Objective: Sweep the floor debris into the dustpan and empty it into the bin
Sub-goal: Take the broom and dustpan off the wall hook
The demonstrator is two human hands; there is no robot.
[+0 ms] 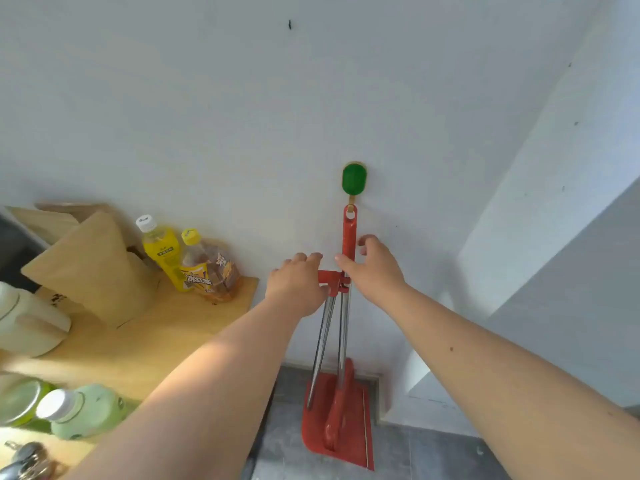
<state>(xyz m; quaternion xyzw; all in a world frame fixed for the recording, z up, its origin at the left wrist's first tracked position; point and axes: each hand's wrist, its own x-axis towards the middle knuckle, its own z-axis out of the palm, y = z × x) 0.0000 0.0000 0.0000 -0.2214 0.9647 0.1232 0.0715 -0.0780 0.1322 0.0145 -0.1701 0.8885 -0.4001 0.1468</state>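
A red broom handle [349, 230] hangs by its loop from a green wall hook [354, 179]. Its steel pole runs down to the red broom head [333, 424], which rests in the red dustpan [353, 441] against the wall at floor level. A second steel pole [321, 344] rises from the dustpan to a red clip [334, 279] that joins both poles. My left hand [298, 285] grips this clip from the left. My right hand [374, 268] holds the broom handle just above the clip, thumb in front and fingers behind. No bin or debris is in view.
A wooden counter [166, 337] stands at the left with two drink bottles [162, 254], a wooden board [90, 268], a white jug [27, 323] and green bottles [83, 414]. A white wall block [540, 271] juts out at the right. Grey floor tiles [433, 455] lie below.
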